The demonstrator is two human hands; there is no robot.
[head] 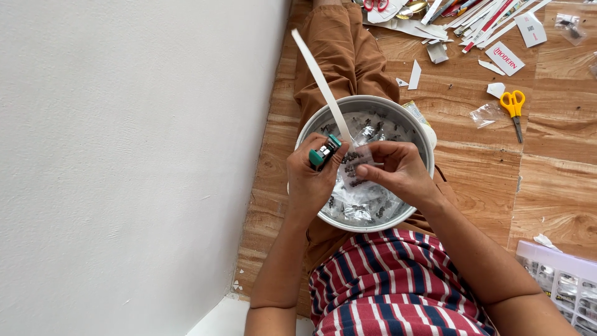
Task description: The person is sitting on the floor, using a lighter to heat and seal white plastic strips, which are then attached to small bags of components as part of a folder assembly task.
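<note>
Left hand (309, 180), grip closed around a small green stapler (324, 153) and a long white paper strip (320, 81). Right hand (398, 171), pinching a clear packet (353, 167) of dark bits, just above the metal bowl (418, 134) on the lap. Yellow scissors (514, 109) well apart on the wooden floor (553, 168).

Small clear packets and paper labels on a wooden floor

One clear packet (353, 165) of dark bits is pinched over a metal bowl (423, 140) heaped with more; a white card label (504, 58) with red print lies upper right, an empty clear bag (485, 114) beside yellow scissors (514, 106), possibly another packet (569, 26) top right.
</note>
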